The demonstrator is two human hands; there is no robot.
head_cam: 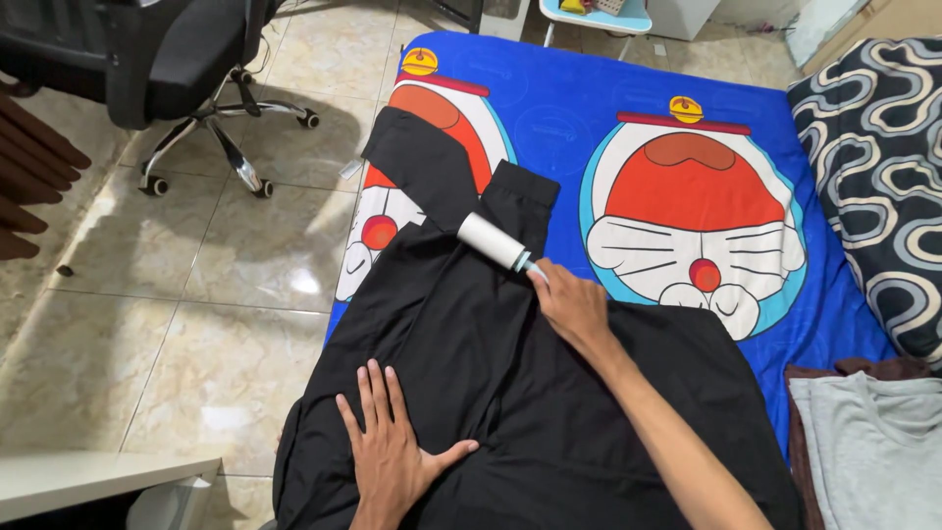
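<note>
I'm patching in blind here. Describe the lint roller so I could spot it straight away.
Start at the blue cartoon-print mattress on the tiled floor, then find the black garment spread across its near end. The lint roller lies on the garment's upper sleeve, its handle gripped by the right hand. It is the only white cylinder on the dark cloth; the left hand lies flat lower down.

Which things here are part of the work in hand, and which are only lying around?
In use: lint roller held in the right hand; black garment pressed flat by the left hand; blue cartoon sheet under it.

Lying about: office chair, grey shirt, patterned blanket.
</note>
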